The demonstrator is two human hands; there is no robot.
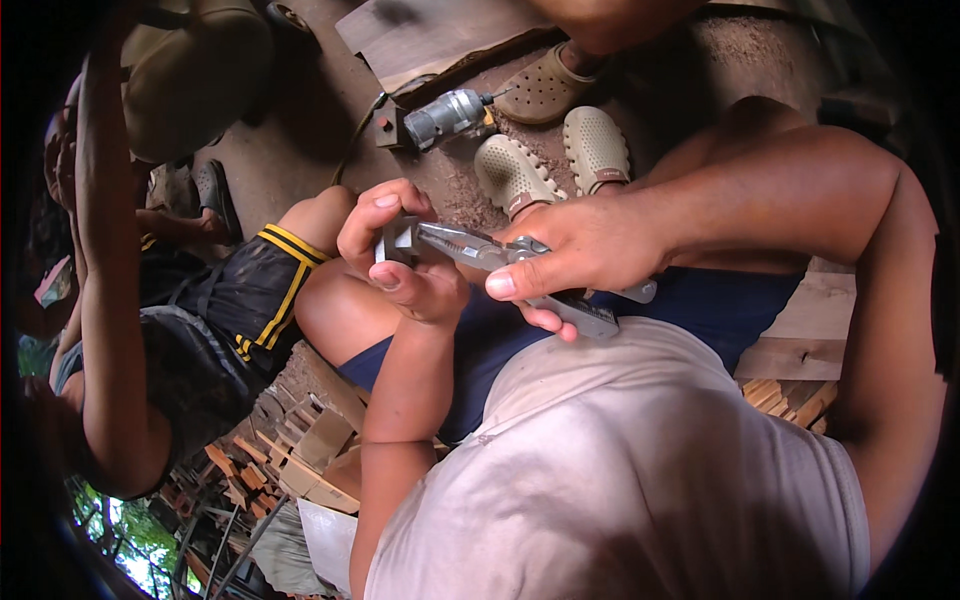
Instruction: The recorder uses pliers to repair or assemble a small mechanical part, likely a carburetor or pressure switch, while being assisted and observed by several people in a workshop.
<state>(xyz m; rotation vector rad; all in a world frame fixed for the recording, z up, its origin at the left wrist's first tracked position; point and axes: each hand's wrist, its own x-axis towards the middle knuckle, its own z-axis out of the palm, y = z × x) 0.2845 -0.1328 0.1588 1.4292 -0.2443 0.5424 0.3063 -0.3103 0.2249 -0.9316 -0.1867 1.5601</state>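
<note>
My left hand point(408, 262) pinches a small, blocky grey metal piece point(398, 240) between thumb and fingers. Wrapped round the grey handles of a pair of multi-tool pliers point(468, 246) is my right hand point(585, 245), its thumb lying over the pivot. The pliers' jaws point left and their tips meet the metal piece; whether they grip it, I cannot tell. Both hands are above my lap, over dark blue shorts point(500, 345).
Beyond my hands a power drill point(445, 118) lies on the ground beside a small box with a red button point(388, 122). A wooden board point(440, 40) is behind it. Another person in black shorts point(262, 290) sits close on the left. Wood offcuts point(310, 465) are piled at lower left.
</note>
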